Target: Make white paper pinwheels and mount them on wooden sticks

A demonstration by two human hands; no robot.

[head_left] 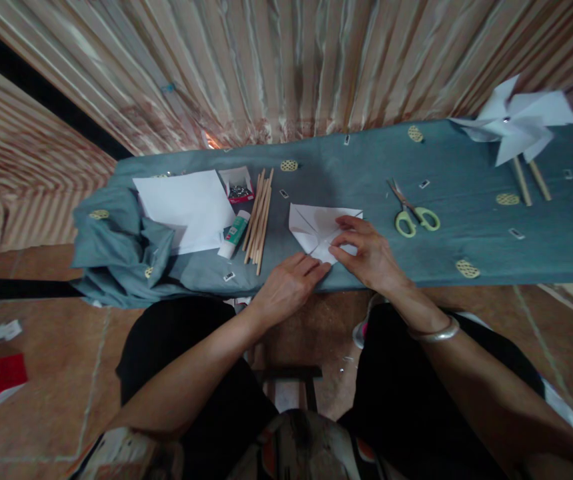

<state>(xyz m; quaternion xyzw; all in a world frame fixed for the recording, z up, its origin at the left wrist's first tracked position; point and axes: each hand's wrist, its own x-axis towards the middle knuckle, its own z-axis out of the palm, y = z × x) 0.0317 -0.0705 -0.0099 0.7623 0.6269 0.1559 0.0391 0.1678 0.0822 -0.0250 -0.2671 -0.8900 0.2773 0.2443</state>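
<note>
A white paper square (323, 217) lies at the front of the cloth-covered table, with cut lines running in from its corners and its left side curled toward the middle. My right hand (366, 250) pinches a part of it near the centre, thumb and forefinger close together. At the paper's near edge, my left hand (289, 287) has its fingers pressed together on the sheet, holding it. Green-handled scissors (409, 210) rest to the right of my right hand, blades slightly apart. Several wooden sticks (259, 223) lie left of the paper.
Left of the sticks are a glue stick (235, 233), a small box of metal pins (239, 189) and white paper sheets (186, 207). Two paper pinwheels (511, 120) on sticks lie at the far right. The blue-green tablecloth (126, 220) bunches up at the left end.
</note>
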